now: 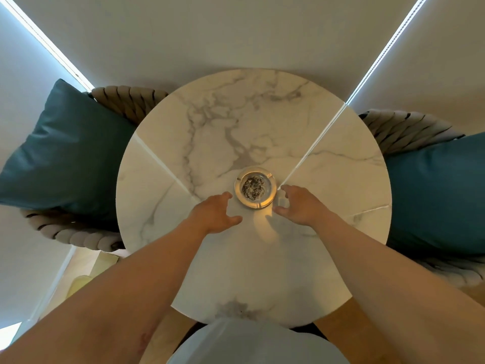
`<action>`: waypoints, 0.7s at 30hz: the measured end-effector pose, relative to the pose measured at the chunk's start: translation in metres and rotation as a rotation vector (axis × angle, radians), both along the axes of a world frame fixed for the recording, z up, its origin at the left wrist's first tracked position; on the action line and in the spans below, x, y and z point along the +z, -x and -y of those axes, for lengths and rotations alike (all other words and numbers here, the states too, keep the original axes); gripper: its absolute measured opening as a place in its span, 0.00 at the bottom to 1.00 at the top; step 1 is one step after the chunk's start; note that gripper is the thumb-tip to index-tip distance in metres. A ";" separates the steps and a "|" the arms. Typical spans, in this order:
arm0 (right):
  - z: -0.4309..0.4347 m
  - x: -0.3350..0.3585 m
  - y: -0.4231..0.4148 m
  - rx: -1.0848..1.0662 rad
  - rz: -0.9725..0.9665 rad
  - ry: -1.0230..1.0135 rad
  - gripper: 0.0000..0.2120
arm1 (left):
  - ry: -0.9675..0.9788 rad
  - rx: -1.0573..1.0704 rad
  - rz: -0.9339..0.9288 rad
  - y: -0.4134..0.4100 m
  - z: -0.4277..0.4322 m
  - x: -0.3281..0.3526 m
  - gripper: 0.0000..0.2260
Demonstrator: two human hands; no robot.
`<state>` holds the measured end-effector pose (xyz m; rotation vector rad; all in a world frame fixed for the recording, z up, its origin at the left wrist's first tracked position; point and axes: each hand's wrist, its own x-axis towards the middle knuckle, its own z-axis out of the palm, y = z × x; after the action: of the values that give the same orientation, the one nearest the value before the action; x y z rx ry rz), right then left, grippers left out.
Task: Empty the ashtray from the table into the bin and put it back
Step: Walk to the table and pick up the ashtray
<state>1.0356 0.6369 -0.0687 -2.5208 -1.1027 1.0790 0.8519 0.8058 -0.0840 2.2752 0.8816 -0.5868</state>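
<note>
A round glass ashtray (255, 187) with grey ash in its bowl sits near the middle of a round white marble table (210, 122). My left hand (215, 212) hovers just left of the ashtray, fingers spread, its fingertips close to the rim. To the ashtray's right, my right hand (298, 204) is open too, thumb and fingers curved toward the rim. Neither hand holds anything. No bin is in view.
Two woven rope chairs flank the table, each with a teal cushion, one at left (65, 151) and one at right (435, 190). Light roller blinds hang behind. Wooden floor shows at the lower left and under the table's near edge.
</note>
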 end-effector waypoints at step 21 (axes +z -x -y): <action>-0.042 -0.039 -0.017 0.078 0.021 0.065 0.63 | -0.146 -0.073 -0.040 -0.055 -0.016 -0.026 0.57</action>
<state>1.0526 0.6791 -0.1077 -2.5639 -1.1997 1.1280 0.9069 0.8214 -0.1100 2.4435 0.8890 -0.6202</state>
